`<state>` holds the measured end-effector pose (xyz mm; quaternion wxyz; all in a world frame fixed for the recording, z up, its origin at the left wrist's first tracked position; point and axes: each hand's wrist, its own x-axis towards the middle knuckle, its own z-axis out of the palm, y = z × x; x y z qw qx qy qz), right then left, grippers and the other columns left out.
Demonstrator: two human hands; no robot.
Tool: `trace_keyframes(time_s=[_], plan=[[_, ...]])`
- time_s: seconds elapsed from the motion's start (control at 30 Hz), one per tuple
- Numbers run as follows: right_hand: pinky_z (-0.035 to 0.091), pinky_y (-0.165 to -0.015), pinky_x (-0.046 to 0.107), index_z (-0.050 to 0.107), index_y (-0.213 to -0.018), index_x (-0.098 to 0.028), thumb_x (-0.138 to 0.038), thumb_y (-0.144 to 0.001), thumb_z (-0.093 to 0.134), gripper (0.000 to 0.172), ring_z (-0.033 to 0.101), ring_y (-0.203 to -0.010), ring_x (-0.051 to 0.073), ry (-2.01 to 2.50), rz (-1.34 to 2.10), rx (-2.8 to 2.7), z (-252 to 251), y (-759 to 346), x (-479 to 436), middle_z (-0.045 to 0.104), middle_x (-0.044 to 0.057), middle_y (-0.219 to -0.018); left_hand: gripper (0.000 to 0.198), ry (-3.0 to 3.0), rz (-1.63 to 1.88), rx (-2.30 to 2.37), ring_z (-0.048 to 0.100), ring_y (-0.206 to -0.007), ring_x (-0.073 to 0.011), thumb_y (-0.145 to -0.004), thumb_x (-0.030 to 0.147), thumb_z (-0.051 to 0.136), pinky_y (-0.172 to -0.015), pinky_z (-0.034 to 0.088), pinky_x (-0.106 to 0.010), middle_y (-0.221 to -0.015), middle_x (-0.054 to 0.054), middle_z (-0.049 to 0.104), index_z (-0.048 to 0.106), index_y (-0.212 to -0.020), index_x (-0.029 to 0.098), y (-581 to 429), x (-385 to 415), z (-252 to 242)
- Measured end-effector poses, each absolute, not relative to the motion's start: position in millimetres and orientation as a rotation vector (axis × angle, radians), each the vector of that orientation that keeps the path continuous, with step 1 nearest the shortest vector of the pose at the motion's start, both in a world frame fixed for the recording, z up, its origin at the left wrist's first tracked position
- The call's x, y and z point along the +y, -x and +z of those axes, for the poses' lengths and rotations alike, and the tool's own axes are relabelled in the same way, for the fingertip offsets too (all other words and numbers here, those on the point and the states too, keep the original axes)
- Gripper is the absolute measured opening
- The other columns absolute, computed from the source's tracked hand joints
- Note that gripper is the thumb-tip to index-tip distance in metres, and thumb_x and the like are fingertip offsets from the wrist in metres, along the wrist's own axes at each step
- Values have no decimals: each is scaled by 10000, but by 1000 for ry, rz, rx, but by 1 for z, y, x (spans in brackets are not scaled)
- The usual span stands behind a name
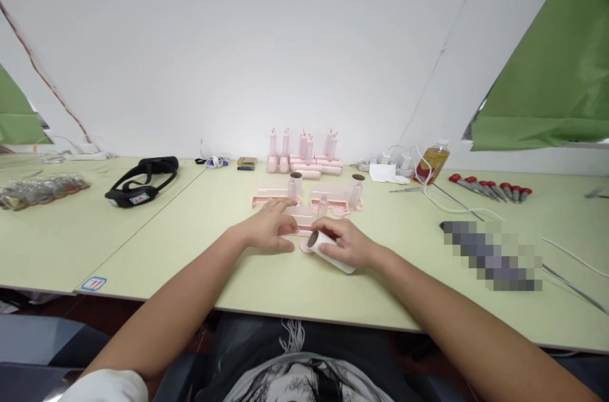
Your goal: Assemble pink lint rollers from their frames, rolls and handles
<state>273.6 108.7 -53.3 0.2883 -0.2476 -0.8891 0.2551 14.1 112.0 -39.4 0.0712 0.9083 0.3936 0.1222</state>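
Observation:
My right hand is closed round a white lint roller refill, which lies tilted on the table with its brown cardboard core facing left. Beside it my left hand reaches over a pink plastic case, fingers apart and thumb spread; whether the fingertips touch the case is hard to see. A round pink cap lies on the table between my hands, partly covered by the roll. Just behind stand a clear pinkish tube, another roll and one more tube near other opened pink cases.
Finished-looking pink rollers stand and lie against the wall. To the right are a drink bottle, white cables and red-tipped tools. On the left lie a black headset and several bagged items.

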Motion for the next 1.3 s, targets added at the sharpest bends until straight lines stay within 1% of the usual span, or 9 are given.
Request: trace_keyframes(time_s=[0.17, 0.3, 0.43, 0.53, 0.67, 0.77, 0.97, 1.1, 1.3], plan=[[447, -667, 277, 567, -1135, -204, -258, -855, 581, 286, 559, -743, 148, 724, 730, -2280, -58, -268, 110, 638, 38, -963, 340, -2907, 477, 1123, 316, -1350, -385, -754, 456, 679, -1100, 257, -553, -1425, -146, 424, 687, -965, 190, -29, 115, -53], [445, -696, 284, 561, -1156, -202, -264, -847, 605, 318, 571, -783, 159, 716, 675, -2315, -57, -268, 109, 642, 48, -1004, 291, -2906, 539, 1130, 363, -1319, -353, -740, 401, 683, -1086, 307, -520, -1384, -148, 452, 679, -931, 182, -30, 115, -50], [445, -730, 300, 564, -1166, -197, -292, -860, 600, 323, 580, -814, 173, 725, 642, -2348, -57, -267, 108, 646, 53, -992, 189, -2828, 476, 1192, 293, -1386, -342, -804, 354, 616, -1097, 317, -509, -1488, -65, 383, 724, -887, 224, -16, 109, -33], [451, -753, 315, 520, -1252, -197, -315, -851, 618, 429, 586, -855, 187, 764, 683, -2368, -57, -267, 108, 638, 73, -1062, 226, -2732, 325, 1265, 160, -1447, -390, -769, 420, 672, -1118, 249, -580, -1584, -2, 241, 743, -922, 270, -6, 106, -25], [449, -826, 339, 490, -1314, -212, -259, -793, 668, 553, 582, -952, 208, 715, 747, -2439, -54, -268, 105, 607, 86, -1160, 332, -2631, 193, 1303, 75, -1466, -411, -721, 502, 717, -1119, 177, -638, -1614, 3, 156, 744, -996, 318, -2, 109, -25], [450, -802, 329, 476, -1345, -235, -238, -783, 667, 593, 589, -911, 195, 719, 792, -2469, -53, -269, 104, 613, 69, -1130, 322, -2630, 169, 1308, 62, -1468, -406, -708, 521, 729, -1124, 156, -635, -1615, -3, 160, 759, -953, 314, -4, 110, -27], [430, -682, 269, 526, -1243, -218, -273, -774, 683, 498, 564, -768, 153, 690, 851, -2405, -57, -274, 110, 625, 35, -1004, 344, -2642, 155, 1296, 53, -1468, -403, -703, 565, 720, -1116, 98, -668, -1606, -23, 189, 764, -917, 300, -11, 102, -18], [416, -671, 261, 543, -1184, -213, -274, -761, 693, 453, 556, -757, 148, 684, 853, -2434, -55, -276, 112, 634, 22, -972, 311, -2668, 79, 1327, 80, -1457, -432, -635, 452, 782, -1122, 79, -667, -1600, -31, 205, 761, -882, 265, -17, 98, -13], [423, -692, 269, 561, -1137, -208, -244, -755, 690, 405, 573, -790, 159, 692, 879, -2464, -53, -274, 108, 648, 24, -974, 209, -2770, 129, 1266, 247, -1410, -399, -662, 366, 731, -1132, 136, -625, -1480, -95, 398, 739, -812, 220, -20, 98, -19]])
